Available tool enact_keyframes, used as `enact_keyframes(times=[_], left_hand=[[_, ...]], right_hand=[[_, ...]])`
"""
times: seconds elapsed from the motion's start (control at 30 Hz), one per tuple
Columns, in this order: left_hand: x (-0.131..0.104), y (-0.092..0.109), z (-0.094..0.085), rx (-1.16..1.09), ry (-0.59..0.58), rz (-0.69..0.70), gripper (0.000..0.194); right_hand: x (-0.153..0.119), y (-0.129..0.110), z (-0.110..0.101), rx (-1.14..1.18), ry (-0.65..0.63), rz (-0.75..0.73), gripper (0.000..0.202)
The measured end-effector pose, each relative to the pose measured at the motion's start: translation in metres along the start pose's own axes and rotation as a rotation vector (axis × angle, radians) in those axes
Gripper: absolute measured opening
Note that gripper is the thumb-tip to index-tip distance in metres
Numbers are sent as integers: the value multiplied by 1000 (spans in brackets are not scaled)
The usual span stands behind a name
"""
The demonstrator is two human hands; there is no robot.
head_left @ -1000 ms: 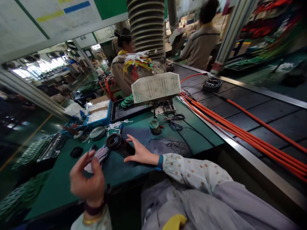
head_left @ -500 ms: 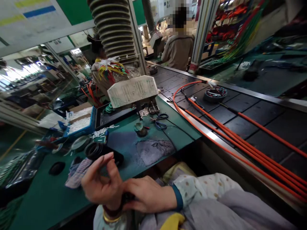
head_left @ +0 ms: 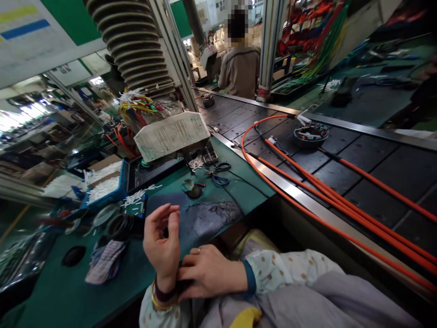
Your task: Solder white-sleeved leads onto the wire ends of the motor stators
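My left hand (head_left: 161, 243) is raised palm inward above the front of the green bench, its fingers loosely bent and apart with nothing in them. A dark band and a gold-coloured bracelet (head_left: 160, 304) circle that wrist. My right hand (head_left: 213, 272), with a ring on one finger, lies against the left wrist. Its fingers are bent around something dark there that I cannot make out. Just beyond the hands is a worn dark patch (head_left: 213, 217) on the bench. To the left lies a checked cloth (head_left: 104, 262) beside a round black object (head_left: 73, 256).
Blue-handled pliers (head_left: 218, 177) lie farther back, near a small green cup (head_left: 191, 187). White sleeves fill a blue bin (head_left: 118, 182) at left. Orange cables (head_left: 317, 187) and a round bowl of parts (head_left: 310, 135) rest on the conveyor at right. A person (head_left: 241, 68) sits beyond.
My view has shifted, so the bench things appear farther left. The left hand has turned more upright and its thumb and fingers have come apart. My right hand stays at the left wrist.
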State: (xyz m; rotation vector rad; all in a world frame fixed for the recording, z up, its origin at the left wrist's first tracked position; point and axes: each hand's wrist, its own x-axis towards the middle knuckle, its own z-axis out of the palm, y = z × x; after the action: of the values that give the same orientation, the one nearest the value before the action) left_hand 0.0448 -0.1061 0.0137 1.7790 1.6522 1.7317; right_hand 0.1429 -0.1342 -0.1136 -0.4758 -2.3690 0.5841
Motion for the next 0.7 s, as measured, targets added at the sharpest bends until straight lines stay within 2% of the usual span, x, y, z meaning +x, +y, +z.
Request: enact_keyframes(times=[0.1, 0.2, 0.27, 0.4, 0.47, 0.53, 0.6, 0.7], left_hand=[[2, -2, 10, -56, -50, -91, 25], [3, -3, 19, -158, -140, -215, 33], [1, -1, 24, -268, -255, -326, 38], [-9, 6, 26, -374, -515, -501, 36], [-17, 10, 26, -334, -687, -478, 27], [-24, 16, 26, -279, -901, -377, 29], [-28, 24, 26, -222, -1116, -247, 49], [-28, 38, 24, -135, -1334, -62, 85]], right_hand=[[1, 4, -1, 27, 6, -31, 40], [0, -1, -16, 69, -96, 26, 39], [-5, -3, -30, 136, -174, 88, 38], [-26, -1, -64, 582, -235, 230, 36], [-40, 0, -81, 808, -148, 307, 39], [-54, -2, -100, 909, -10, 378, 51], [-68, -7, -119, 941, 99, 449, 58], [-87, -15, -141, 994, 211, 538, 66]])
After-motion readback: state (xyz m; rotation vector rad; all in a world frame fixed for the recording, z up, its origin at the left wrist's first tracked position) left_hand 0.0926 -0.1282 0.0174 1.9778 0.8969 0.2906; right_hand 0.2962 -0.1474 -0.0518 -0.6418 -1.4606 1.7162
